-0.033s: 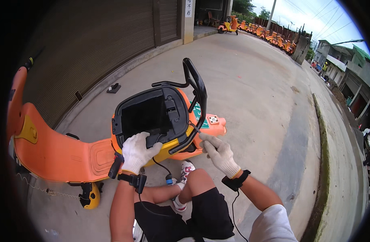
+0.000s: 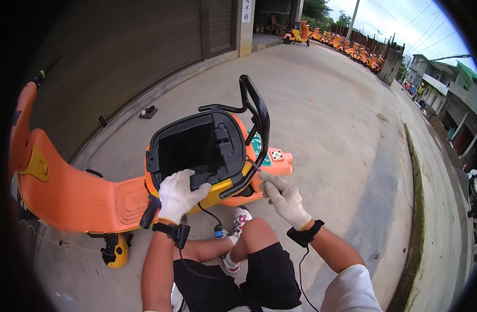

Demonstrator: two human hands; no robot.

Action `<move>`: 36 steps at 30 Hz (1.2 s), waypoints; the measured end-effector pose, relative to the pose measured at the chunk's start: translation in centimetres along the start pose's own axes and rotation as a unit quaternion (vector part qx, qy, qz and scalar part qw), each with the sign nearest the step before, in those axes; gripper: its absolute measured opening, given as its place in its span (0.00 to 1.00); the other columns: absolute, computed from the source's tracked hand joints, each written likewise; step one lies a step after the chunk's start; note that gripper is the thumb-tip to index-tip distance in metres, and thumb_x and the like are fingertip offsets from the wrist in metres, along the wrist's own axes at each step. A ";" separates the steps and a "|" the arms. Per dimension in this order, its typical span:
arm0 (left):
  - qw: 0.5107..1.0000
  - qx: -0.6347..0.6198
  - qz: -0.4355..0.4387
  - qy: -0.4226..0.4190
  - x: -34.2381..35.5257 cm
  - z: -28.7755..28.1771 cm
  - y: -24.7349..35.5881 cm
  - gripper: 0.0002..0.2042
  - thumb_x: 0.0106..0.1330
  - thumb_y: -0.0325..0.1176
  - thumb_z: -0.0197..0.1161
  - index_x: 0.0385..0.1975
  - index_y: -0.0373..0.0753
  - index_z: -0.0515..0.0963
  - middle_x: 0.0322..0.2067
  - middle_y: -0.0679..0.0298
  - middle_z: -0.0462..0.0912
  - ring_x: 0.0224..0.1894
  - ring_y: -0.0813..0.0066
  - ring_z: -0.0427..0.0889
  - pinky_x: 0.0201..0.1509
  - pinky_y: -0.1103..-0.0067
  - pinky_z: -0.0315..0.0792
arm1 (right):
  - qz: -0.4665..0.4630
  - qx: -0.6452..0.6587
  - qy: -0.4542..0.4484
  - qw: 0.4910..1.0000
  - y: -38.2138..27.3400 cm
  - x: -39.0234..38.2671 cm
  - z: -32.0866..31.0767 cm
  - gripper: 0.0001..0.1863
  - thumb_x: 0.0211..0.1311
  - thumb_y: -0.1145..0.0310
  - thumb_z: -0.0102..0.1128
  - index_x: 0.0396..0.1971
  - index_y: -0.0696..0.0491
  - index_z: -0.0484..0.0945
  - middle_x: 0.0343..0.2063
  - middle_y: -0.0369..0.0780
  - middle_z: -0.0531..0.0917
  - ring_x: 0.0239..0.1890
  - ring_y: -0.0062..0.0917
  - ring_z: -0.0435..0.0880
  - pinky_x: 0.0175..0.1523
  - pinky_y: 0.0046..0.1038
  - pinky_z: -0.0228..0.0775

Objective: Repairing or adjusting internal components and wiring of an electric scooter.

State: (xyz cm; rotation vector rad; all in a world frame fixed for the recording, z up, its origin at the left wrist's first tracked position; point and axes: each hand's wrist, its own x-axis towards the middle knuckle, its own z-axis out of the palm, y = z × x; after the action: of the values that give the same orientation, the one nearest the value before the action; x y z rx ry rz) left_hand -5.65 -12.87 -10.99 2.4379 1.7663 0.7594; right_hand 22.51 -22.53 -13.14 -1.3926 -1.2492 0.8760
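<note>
An orange and yellow electric scooter (image 2: 72, 192) stands in front of me, its seat-area compartment (image 2: 186, 148) uncovered and dark inside. My left hand (image 2: 180, 196), in a white knit glove, lies with thumb and fingers apart on the compartment's near rim. A black cable (image 2: 209, 212) with a blue-ended plug (image 2: 218, 232) hangs beside it. My right hand (image 2: 284, 197), gloved too, is closed around a metal wrench (image 2: 254, 164). The wrench's ring end meets the body by the black rear rail (image 2: 262, 117); the fastener there is too small to make out.
A dark handle-shaped object (image 2: 149, 213) sits by my left wrist. A yellow and black helmet (image 2: 115, 250) hangs low on the scooter's near side. A small black item (image 2: 148, 112) lies on the concrete near the roller shutter (image 2: 129, 62). More orange scooters (image 2: 347, 47) line the far wall.
The whole view has shifted very slightly. Both hands and the wrench keep their places on the scooter.
</note>
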 end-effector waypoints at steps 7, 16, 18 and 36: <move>0.999 0.000 -0.021 -0.038 0.4 -0.4 0.2 0.29 0.54 0.57 0.67 0.46 0.39 0.86 0.39 0.56 0.88 0.46 0.56 0.86 0.54 0.65 0.78 | 0.051 -0.027 0.009 0.998 0.4 1.2 -0.2 0.20 0.76 0.67 0.51 0.63 0.56 0.76 0.34 0.38 0.87 0.31 0.16 0.83 0.36 0.22 0.78; 0.999 0.002 0.003 -0.035 0.3 0.1 -0.8 0.31 0.55 0.64 0.67 0.39 0.37 0.84 0.35 0.54 0.87 0.43 0.56 0.87 0.52 0.65 0.77 | 0.131 -0.016 -0.071 0.989 0.7 1.7 -1.4 0.18 0.75 0.66 0.50 0.58 0.58 0.77 0.33 0.38 0.86 0.30 0.19 0.83 0.38 0.24 0.78; 1.000 -0.004 0.006 -0.030 0.4 0.2 -0.9 0.31 0.55 0.64 0.67 0.39 0.37 0.84 0.36 0.54 0.87 0.43 0.56 0.87 0.52 0.65 0.77 | 0.123 -0.209 -0.086 0.966 0.8 1.7 -1.5 0.15 0.76 0.65 0.49 0.50 0.57 0.81 0.30 0.38 0.86 0.30 0.19 0.84 0.39 0.26 0.77; 0.999 -0.026 0.015 -0.015 0.3 0.7 -1.0 0.31 0.54 0.65 0.69 0.34 0.37 0.84 0.34 0.52 0.87 0.43 0.55 0.87 0.52 0.66 0.79 | -0.133 -0.620 0.037 0.772 -8.6 13.5 8.0 0.18 0.75 0.58 0.46 0.56 0.51 0.76 0.28 0.51 0.88 0.33 0.48 0.90 0.38 0.49 0.81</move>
State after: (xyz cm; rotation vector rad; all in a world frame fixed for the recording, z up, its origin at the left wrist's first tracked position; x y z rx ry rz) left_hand -6.19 -12.04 -11.77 2.4344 1.6821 0.7568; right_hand 15.52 -8.17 -4.93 -2.0915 -2.0194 -0.3861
